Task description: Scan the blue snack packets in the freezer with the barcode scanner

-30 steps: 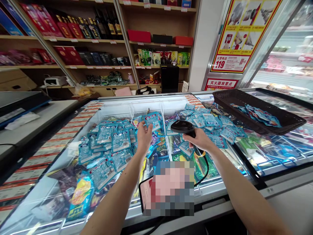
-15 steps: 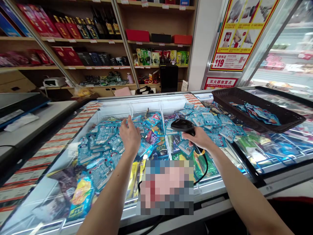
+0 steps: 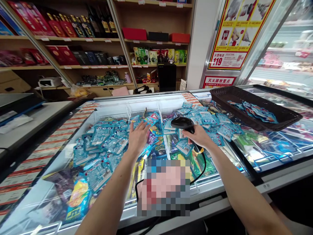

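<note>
My left hand (image 3: 137,137) hovers with fingers spread over a heap of blue snack packets (image 3: 107,143) lying on the glass lid of a chest freezer (image 3: 146,101). It holds nothing and its fingertips reach toward one packet (image 3: 151,118) near the lid's middle. My right hand (image 3: 199,137) grips a black barcode scanner (image 3: 183,124), head pointing left, with its cable (image 3: 204,166) trailing down toward me. More blue packets (image 3: 207,119) lie spread to the right of the scanner.
A dark woven basket (image 3: 283,121) holding a few blue packets rests on the freezer at right. A blurred-out patch (image 3: 163,187) sits at the near edge. Shelves of boxed goods (image 3: 73,49) fill the back wall; a grey counter (image 3: 36,120) runs at left.
My left hand let go of the packet it held up a second ago, swung left over the heap, then came back toward the middle, open. The scanner hand barely moved.
</note>
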The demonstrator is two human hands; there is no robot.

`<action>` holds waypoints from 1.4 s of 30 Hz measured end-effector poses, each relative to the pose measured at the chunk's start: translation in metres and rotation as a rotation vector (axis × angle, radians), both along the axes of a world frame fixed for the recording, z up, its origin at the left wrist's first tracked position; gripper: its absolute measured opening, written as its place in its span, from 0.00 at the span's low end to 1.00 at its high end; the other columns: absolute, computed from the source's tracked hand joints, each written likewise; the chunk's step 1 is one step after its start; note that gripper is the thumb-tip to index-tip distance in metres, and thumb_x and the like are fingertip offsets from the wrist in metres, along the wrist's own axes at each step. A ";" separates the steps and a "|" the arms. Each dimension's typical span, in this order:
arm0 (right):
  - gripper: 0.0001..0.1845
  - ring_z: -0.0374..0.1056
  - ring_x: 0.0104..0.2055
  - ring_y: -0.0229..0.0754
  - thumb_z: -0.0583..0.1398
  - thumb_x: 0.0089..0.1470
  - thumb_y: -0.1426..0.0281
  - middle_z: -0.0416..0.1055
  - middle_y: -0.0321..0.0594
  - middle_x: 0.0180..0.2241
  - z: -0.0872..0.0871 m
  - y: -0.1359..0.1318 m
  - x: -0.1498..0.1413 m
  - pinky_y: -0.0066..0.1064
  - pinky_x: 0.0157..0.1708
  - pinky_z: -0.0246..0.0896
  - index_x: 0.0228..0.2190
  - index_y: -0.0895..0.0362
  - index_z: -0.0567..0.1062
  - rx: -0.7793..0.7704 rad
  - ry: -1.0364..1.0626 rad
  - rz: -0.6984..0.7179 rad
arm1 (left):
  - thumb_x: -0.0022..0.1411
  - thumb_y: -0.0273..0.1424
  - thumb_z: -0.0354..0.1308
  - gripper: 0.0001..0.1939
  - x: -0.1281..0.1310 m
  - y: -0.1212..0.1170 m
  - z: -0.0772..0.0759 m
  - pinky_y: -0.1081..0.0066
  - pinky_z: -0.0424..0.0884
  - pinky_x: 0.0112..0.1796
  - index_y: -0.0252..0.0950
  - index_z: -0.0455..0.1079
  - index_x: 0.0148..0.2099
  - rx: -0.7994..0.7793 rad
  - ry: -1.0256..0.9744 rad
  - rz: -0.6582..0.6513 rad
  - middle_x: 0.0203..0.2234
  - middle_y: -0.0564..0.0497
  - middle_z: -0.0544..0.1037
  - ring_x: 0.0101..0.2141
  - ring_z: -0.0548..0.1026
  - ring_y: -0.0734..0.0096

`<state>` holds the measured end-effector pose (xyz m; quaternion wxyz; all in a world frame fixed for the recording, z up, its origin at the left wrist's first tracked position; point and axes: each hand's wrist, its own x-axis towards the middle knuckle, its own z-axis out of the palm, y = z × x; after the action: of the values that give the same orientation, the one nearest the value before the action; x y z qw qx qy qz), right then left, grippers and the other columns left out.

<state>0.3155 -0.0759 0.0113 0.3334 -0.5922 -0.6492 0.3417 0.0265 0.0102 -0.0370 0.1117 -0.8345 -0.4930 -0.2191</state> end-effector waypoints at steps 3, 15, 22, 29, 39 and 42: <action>0.18 0.71 0.20 0.43 0.57 0.52 0.54 0.72 0.39 0.20 0.001 0.000 0.000 0.31 0.24 0.65 0.29 0.58 0.71 -0.021 0.015 -0.005 | 0.69 0.34 0.38 0.23 0.017 -0.003 0.005 0.51 0.41 0.61 0.44 0.57 0.63 -0.114 -0.016 -0.134 0.60 0.49 0.63 0.62 0.56 0.64; 0.19 0.70 0.19 0.43 0.57 0.52 0.54 0.71 0.39 0.19 0.002 -0.002 -0.003 0.31 0.22 0.64 0.29 0.58 0.71 -0.023 0.013 0.017 | 0.68 0.42 0.38 0.21 0.036 -0.011 0.006 0.48 0.39 0.60 0.46 0.69 0.52 -0.165 -0.008 -0.170 0.52 0.52 0.73 0.55 0.66 0.59; 0.19 0.70 0.19 0.43 0.57 0.53 0.54 0.72 0.40 0.19 -0.001 -0.001 -0.003 0.31 0.22 0.63 0.29 0.58 0.72 -0.013 -0.033 0.015 | 0.64 0.44 0.46 0.18 0.039 -0.016 0.007 0.55 0.57 0.52 0.38 0.71 0.35 -0.094 -0.117 -0.119 0.35 0.44 0.77 0.42 0.72 0.57; 0.18 0.70 0.19 0.43 0.57 0.52 0.55 0.70 0.37 0.18 -0.001 -0.003 -0.005 0.31 0.23 0.64 0.29 0.57 0.71 0.002 -0.033 0.027 | 0.62 0.44 0.51 0.30 0.038 -0.007 -0.003 0.55 0.54 0.55 0.36 0.55 0.62 -0.130 -0.181 -0.052 0.51 0.41 0.71 0.53 0.66 0.55; 0.18 0.70 0.19 0.43 0.57 0.52 0.55 0.72 0.40 0.19 -0.002 -0.002 -0.004 0.32 0.24 0.64 0.30 0.59 0.72 -0.009 -0.047 0.026 | 0.56 0.38 0.57 0.29 0.031 0.005 -0.004 0.60 0.64 0.44 0.35 0.59 0.58 -0.315 -0.348 0.014 0.42 0.42 0.73 0.42 0.71 0.56; 0.18 0.70 0.19 0.43 0.58 0.52 0.55 0.72 0.40 0.19 0.000 -0.004 -0.004 0.32 0.23 0.64 0.30 0.59 0.72 -0.009 -0.040 0.027 | 0.60 0.39 0.51 0.15 0.030 0.004 -0.006 0.64 0.65 0.37 0.34 0.66 0.45 -0.292 -0.441 0.080 0.37 0.43 0.72 0.37 0.71 0.60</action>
<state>0.3111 -0.0796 0.0116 0.3131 -0.5917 -0.6620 0.3370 0.0566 0.0147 -0.0428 -0.1114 -0.7537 -0.5646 -0.3174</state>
